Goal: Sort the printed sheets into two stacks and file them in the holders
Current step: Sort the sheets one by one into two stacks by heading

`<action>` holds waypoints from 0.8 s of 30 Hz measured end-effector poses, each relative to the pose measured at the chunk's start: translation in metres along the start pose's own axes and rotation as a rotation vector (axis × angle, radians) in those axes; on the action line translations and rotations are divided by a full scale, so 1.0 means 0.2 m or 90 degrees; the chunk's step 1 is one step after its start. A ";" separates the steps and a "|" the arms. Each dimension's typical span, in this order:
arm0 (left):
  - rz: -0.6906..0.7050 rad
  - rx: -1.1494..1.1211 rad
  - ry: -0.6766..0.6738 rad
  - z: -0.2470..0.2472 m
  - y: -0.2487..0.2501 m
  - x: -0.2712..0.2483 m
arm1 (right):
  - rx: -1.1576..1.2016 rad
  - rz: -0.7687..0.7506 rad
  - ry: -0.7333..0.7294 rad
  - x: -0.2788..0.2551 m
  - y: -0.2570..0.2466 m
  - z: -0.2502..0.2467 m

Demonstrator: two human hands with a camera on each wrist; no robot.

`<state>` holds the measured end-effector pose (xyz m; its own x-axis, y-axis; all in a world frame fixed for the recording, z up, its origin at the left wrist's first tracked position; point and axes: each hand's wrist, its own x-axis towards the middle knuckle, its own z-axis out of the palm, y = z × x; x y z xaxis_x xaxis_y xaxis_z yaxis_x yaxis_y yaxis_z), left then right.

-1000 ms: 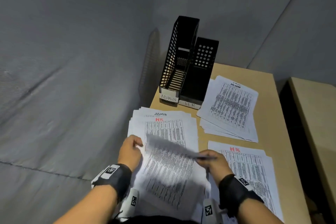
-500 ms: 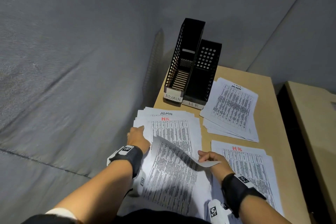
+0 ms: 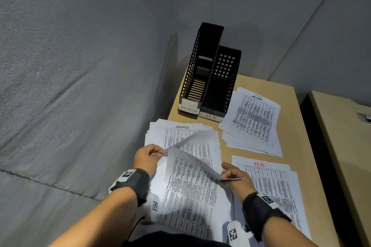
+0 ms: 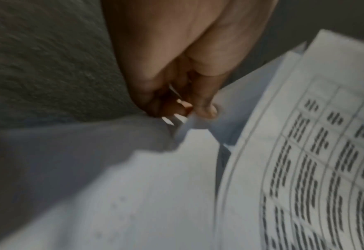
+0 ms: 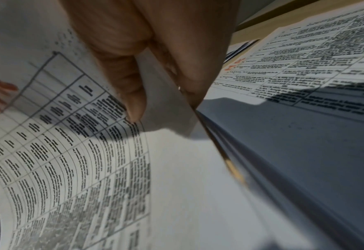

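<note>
On the near left of the table lies the mixed pile (image 3: 160, 132); its exposed top sheet is headed ADMIN. A printed sheet (image 3: 190, 186) with a red heading curls up off the pile. My left hand (image 3: 148, 156) pinches a raised upper left corner, and the left wrist view shows that pinch (image 4: 194, 110). My right hand (image 3: 233, 174) pinches the sheet's right edge between thumb and fingers (image 5: 155, 94). I cannot tell whether both hands hold the same sheet. The sorted ADMIN stack (image 3: 253, 120) lies at the back right, the HR stack (image 3: 277, 186) at the near right. The black ADMIN holder (image 3: 197, 78) and HR holder (image 3: 222, 86) stand at the back.
The wooden table (image 3: 297, 126) is narrow, with grey fabric partitions (image 3: 80, 86) on its left and behind it. A dark gap separates it from a second desk (image 3: 341, 146) on the right. Both holders look empty inside.
My left hand left the pile's surface and now pinches a raised corner. The red-headed HR sheet that topped the pile has come up, and an ADMIN sheet shows beneath. My right hand keeps its hold.
</note>
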<state>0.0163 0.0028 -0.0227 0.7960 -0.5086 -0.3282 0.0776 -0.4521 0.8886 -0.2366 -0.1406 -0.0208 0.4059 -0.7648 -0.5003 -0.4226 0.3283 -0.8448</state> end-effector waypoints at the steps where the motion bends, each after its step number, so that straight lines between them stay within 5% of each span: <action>1: 0.003 -0.046 -0.033 -0.02 0.00 -0.01 | 0.023 0.007 0.020 0.01 0.00 0.00; 6: -0.033 -0.188 -0.149 -0.09 0.03 -0.08 | 0.214 0.070 0.027 0.01 -0.04 0.01; 14: -0.084 -0.193 -0.203 -0.07 0.05 -0.10 | 0.072 -0.019 -0.012 -0.06 -0.11 -0.03; 19: 0.016 0.331 -0.036 -0.03 -0.01 -0.08 | 0.136 -0.005 0.147 -0.01 -0.18 -0.26; 24: -0.007 0.464 -0.019 0.00 0.00 -0.11 | -0.069 0.077 0.285 -0.01 -0.06 -0.62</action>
<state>-0.0011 0.0137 -0.0146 0.7799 -0.5159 -0.3543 -0.3417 -0.8253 0.4496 -0.3320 -0.2111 0.0148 -0.0308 -0.8964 -0.4422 -0.5377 0.3878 -0.7487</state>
